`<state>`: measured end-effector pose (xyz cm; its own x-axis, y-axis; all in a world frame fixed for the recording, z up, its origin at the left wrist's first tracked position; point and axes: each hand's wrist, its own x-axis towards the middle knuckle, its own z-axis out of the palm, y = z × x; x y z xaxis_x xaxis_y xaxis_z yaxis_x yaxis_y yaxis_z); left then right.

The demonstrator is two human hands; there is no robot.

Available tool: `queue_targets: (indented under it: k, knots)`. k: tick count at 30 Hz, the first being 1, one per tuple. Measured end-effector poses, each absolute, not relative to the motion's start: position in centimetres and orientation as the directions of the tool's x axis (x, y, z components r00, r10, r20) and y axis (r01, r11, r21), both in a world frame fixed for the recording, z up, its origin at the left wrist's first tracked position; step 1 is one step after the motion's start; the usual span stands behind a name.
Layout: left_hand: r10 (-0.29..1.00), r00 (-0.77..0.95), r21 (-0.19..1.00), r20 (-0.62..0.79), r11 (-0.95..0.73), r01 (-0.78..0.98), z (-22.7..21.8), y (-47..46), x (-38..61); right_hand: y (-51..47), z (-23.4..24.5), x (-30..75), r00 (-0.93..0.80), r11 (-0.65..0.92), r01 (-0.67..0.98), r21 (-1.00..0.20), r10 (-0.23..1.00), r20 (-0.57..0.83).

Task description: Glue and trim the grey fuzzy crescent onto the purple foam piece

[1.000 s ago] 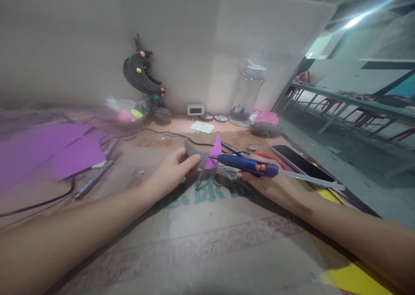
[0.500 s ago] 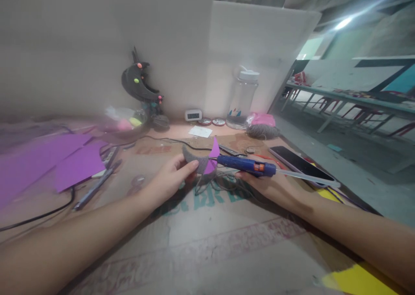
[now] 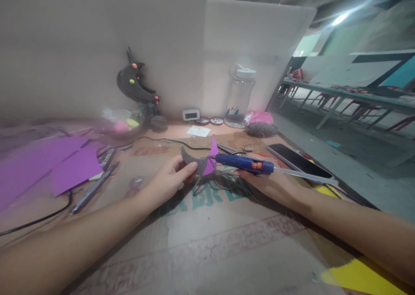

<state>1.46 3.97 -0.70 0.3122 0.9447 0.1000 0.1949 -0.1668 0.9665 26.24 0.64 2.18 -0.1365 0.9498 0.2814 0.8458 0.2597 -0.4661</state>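
Note:
My left hand (image 3: pixel 169 179) pinches a small curved craft piece (image 3: pixel 198 161), grey wound yarn at one end and purple foam at the other. My right hand (image 3: pixel 263 183) grips a blue glue gun (image 3: pixel 244 163) lying sideways, its nozzle touching the purple tip of the piece. A clear glue stick (image 3: pixel 300 174) juts out of the gun's back toward the right. Both hands hover just above the cardboard-covered table (image 3: pixel 207 239), over a tangle of dark cord (image 3: pixel 223 183).
Purple foam sheets (image 3: pixel 55 167) and pens lie at left. A dark crescent figure (image 3: pixel 134 85), a bowl, a small clock (image 3: pixel 190 114), a plastic bottle (image 3: pixel 239 97) and a yarn ball (image 3: pixel 261 129) stand along the back wall. A phone (image 3: pixel 296 160) lies right; a yellow sheet (image 3: pixel 363 277) sits near right.
The view has shifted slightly; both hands keep the same grip, with the gun's nozzle still against the craft piece.

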Motion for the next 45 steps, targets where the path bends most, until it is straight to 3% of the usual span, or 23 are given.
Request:
queue_targets:
  k: [4,11,16,24,32,37,45]
  knots:
    - [0.941,0.331,0.977,0.068,-0.131,0.170,-0.9,4.1,1.4,0.6,2.2,26.5,-0.150,0.275,0.841,-0.467,0.946,0.288]
    - [0.951,0.307,0.999,0.033,-0.037,0.010,-2.2,4.8,1.0,1.2,0.7,27.0,-0.236,0.488,0.681,-0.547,0.852,0.467]
    - [0.959,0.284,1.000,0.012,-0.006,-0.023,-2.2,4.9,1.0,1.6,-0.5,26.7,-0.283,0.601,0.612,-0.514,0.774,0.567]
    - [0.970,0.244,1.000,0.016,-0.012,-0.018,-1.6,4.7,1.3,1.3,-0.2,26.3,-0.320,0.545,0.678,-0.493,0.823,0.470]
    - [0.964,0.238,0.964,0.121,-0.171,0.202,-1.9,4.5,1.2,0.9,0.9,26.3,-0.225,0.425,0.721,-0.547,0.890,0.396]
    - [0.961,0.246,0.948,0.125,-0.189,0.256,-1.2,4.0,1.3,1.4,-0.1,26.7,-0.248,0.471,0.668,-0.576,0.871,0.425]
    - [0.955,0.244,0.940,0.171,-0.232,0.250,-0.9,3.6,1.5,1.2,0.5,26.5,-0.255,0.445,0.743,-0.500,0.878,0.404]
